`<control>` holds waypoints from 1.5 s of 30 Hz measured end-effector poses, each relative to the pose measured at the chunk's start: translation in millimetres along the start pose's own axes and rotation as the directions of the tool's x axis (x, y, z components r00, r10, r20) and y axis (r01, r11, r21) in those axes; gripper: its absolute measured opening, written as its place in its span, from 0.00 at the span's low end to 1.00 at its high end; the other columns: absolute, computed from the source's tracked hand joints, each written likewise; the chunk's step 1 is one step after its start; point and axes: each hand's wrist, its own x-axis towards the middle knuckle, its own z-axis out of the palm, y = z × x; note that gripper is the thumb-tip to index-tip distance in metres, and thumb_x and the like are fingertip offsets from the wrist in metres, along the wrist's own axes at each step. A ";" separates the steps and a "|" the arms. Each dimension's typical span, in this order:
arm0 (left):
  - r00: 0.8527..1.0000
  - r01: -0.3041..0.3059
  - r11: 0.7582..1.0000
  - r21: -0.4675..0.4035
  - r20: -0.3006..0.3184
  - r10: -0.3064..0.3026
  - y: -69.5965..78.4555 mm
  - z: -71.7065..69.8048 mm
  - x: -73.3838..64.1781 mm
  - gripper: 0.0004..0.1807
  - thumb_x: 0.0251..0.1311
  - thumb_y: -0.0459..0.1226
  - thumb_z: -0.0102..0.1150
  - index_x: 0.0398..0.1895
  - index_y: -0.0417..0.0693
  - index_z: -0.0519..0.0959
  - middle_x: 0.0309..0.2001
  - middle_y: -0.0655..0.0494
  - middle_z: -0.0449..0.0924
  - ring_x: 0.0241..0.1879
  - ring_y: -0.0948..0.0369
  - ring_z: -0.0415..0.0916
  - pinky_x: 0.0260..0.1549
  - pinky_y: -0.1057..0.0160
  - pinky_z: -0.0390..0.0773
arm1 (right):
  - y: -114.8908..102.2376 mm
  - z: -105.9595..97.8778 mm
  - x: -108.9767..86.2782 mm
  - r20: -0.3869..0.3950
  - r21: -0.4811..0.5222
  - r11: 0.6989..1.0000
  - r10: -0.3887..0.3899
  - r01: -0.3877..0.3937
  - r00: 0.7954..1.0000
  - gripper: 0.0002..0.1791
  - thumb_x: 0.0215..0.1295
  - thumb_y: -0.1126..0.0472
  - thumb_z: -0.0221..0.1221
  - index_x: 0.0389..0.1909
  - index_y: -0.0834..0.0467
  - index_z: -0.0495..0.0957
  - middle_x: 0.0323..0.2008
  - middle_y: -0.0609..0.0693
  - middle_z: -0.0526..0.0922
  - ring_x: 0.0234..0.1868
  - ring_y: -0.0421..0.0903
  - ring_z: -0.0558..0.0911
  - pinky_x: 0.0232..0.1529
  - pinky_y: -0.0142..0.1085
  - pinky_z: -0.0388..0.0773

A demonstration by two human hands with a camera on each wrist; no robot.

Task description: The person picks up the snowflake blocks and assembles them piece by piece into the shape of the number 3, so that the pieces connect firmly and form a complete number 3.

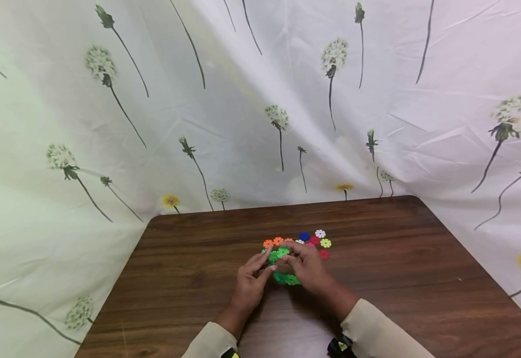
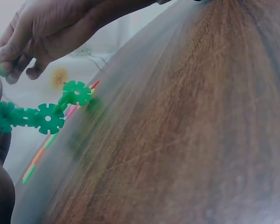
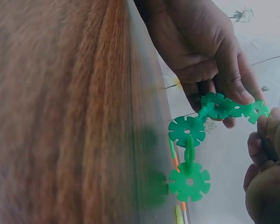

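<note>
A chain of bright green flower-shaped linking discs [image 3: 190,182] hangs in the air between the two hands, its notched rims slotted together at angles. My left hand [image 1: 248,286] grips one stretch of it, thumb laid over the discs in the right wrist view. The fingertips of my right hand [image 1: 310,268] pinch a green piece at the chain's upper end, close to the left fingertips. In the left wrist view, other linked green discs [image 2: 49,119] dangle below the pinched piece. Fingers partly hide where the pieces join.
Behind the hands, loose flower discs lie flat on the brown wooden table [image 1: 175,278]: orange [image 1: 267,243], blue [image 1: 304,236], white [image 1: 320,233], yellow-green [image 1: 326,243] and red [image 1: 324,254]. A white cloth with dandelion prints [image 1: 242,149] hangs behind the table.
</note>
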 end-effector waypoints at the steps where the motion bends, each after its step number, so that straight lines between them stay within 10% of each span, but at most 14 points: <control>1: 1.000 0.012 1.000 0.003 -0.002 -0.012 0.4 0.5 -0.4 0.25 0.70 0.23 0.65 0.69 0.26 0.77 0.64 0.26 0.82 0.60 0.73 0.83 0.58 0.73 0.83 | 0.7 0.4 -0.1 -0.003 -0.003 1.000 0.002 -0.002 1.000 0.17 0.74 0.72 0.64 0.61 0.71 0.84 0.45 0.64 0.92 0.32 0.43 0.82 0.35 0.28 0.80; 21: 0.971 0.151 0.974 0.168 -0.210 -0.114 0.7 -4.4 2.7 0.19 0.73 0.28 0.66 0.65 0.43 0.84 0.49 0.45 0.88 0.45 0.64 0.79 0.41 0.68 0.77 | 28.1 -2.5 10.0 -0.056 -0.139 0.989 -0.060 0.051 0.997 0.22 0.75 0.73 0.63 0.68 0.68 0.80 0.42 0.56 0.87 0.45 0.42 0.84 0.47 0.32 0.82; 39: 0.988 0.091 0.992 0.090 -0.132 -0.078 -1.2 -6.0 0.6 0.21 0.79 0.29 0.59 0.72 0.36 0.77 0.64 0.38 0.81 0.58 0.59 0.82 0.57 0.70 0.81 | 46.5 -3.2 25.7 -0.070 -0.375 0.921 0.083 -0.103 0.994 0.13 0.67 0.70 0.73 0.51 0.63 0.89 0.48 0.56 0.91 0.51 0.54 0.86 0.54 0.49 0.85; 45: 0.989 0.089 0.993 0.072 -0.126 -0.079 0.7 -7.8 1.3 0.21 0.80 0.29 0.57 0.72 0.35 0.76 0.59 0.41 0.81 0.55 0.44 0.84 0.54 0.68 0.83 | 47.4 -4.5 22.4 -0.050 -0.428 0.896 0.108 -0.119 0.993 0.11 0.67 0.69 0.73 0.49 0.60 0.90 0.52 0.55 0.91 0.56 0.57 0.83 0.62 0.62 0.70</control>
